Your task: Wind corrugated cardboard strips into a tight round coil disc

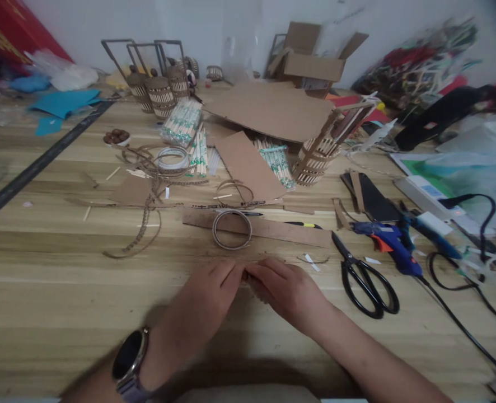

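1. Hands, pair, bare: left hand point(208, 288) and right hand point(292, 291) are meeting above the counter point(42, 291), fingertips drawn together, pinching one item.
2. Small brown piece point(245, 275): is sitting between the fingertips of both hands; mostly hidden, its shape impossible to tell.
3. Watch point(129, 355), dark-faced: is encircling the left wrist.
4. Brown ring point(232, 247): is lying just beyond the hands, apart from them, overlapping a long cardboard strip point(290, 231).
5. Scissors point(368, 285), black-handled: are lying to the right of the right hand.
6. Glue gun point(393, 243), blue with orange trigger: is resting beyond the scissors, farther right of the hands.
7. Braided strip point(144, 221), brown: is trailing beyond the left hand, to its left.
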{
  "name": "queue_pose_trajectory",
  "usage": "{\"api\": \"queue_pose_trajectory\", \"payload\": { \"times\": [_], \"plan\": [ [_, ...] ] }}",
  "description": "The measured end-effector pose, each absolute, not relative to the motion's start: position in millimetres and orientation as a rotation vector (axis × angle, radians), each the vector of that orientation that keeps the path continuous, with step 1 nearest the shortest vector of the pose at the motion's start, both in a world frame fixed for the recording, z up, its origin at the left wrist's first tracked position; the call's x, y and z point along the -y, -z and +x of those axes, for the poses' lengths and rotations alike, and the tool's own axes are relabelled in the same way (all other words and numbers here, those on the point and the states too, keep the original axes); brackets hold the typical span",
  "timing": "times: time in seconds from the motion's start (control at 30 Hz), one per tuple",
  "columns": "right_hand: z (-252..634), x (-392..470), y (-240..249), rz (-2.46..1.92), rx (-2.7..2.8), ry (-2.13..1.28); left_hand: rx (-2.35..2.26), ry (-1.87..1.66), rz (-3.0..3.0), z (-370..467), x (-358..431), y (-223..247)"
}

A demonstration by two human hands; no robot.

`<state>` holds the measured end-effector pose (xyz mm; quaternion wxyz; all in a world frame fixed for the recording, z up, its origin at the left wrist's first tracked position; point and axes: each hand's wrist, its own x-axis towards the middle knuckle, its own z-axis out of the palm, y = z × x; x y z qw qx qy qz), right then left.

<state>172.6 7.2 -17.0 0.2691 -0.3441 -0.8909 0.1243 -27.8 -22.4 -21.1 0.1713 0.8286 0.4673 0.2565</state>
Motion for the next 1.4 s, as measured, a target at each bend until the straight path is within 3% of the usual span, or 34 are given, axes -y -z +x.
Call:
{"api": "queue_pose_trajectory", "payload": {
  "times": [0.17,0.37,0.77,1.0,1.2,1.4],
  "plan": [
    [172,-6,7,-1.005,2.13,-0.636,-1.341,-0.978,1.969,-28,18,18],
    [168,-5,3,-1.109,1.794,-1.072,-1.207,-0.997,1.697,-26,12,4],
    [174,-12,9,-0.948,2.212,-0.557,-1.294,-0.838,2.462,-28,15,16],
    [172,-7,20,-0.896,2.408,-0.189,-1.401,-0.605,2.495,-26,27,29],
    [171,-9,7,-1.022,2.101,-0.588,-1.385,-0.951,2.191,-28,18,20],
    [172,-11,6,-1.078,1.97,-0.803,-1.262,-0.97,2.071,-29,12,8]
  ]
}}
